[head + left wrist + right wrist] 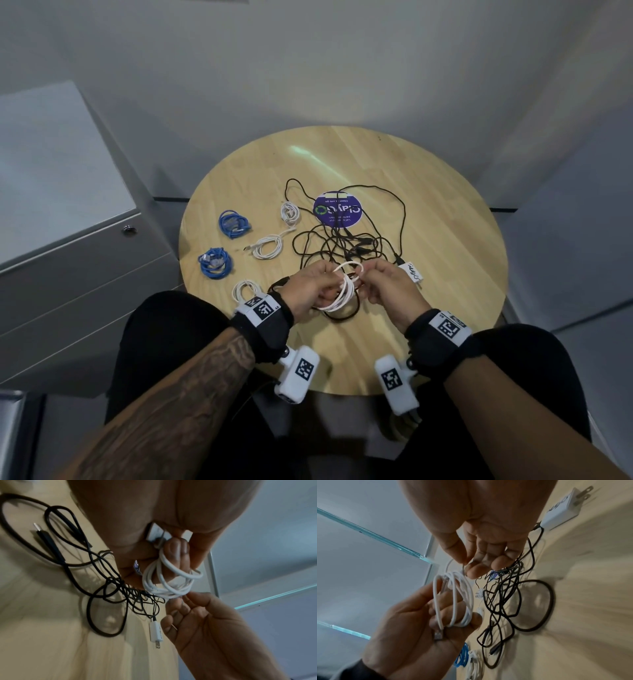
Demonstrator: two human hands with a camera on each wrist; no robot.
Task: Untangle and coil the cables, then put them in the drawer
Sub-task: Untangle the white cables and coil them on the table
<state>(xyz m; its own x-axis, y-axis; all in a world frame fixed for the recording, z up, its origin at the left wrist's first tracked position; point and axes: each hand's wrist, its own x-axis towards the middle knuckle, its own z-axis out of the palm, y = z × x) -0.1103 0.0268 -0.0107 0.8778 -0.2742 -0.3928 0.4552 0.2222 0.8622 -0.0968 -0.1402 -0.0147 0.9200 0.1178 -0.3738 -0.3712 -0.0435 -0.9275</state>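
A white cable, looped into a coil, is held above the near part of the round wooden surface: the coil is gripped by the curled fingers of the left hand, and its loose end is pinched between thumb and forefinger of the right hand. A tangle of black cables lies on the surface just beyond the hands. Two blue coils and three white coils are laid out left of that tangle, and a grey drawer cabinet stands left of the surface.
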